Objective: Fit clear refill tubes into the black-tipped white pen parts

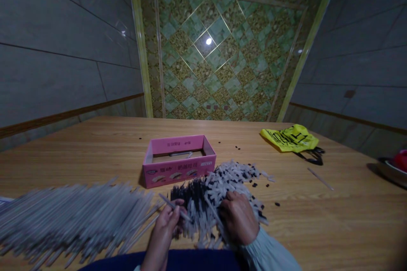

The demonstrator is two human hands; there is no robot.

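My left hand (165, 222) pinches a slim, pale, pen-like tube (167, 200) between thumb and fingers, its upper end pointing up and left. My right hand (240, 218) is down on a heap of small whitish translucent pieces (233, 178), fingers curled under. What those fingers hold is hidden. Dark-tipped slender pieces (190, 194) lie between my two hands, packed side by side. To the left spreads a wide pile of long, clear-grey thin tubes (79, 216), a few of them reaching toward my left hand.
Behind the heap stands an open pink box (179, 170) with a few thin sticks inside. A yellow bag (289, 139) with black handles lies at the back right. One loose tube (320, 178) and scattered black bits rest on the wooden table (333, 224). A bowl (394, 172) sits at the right edge.
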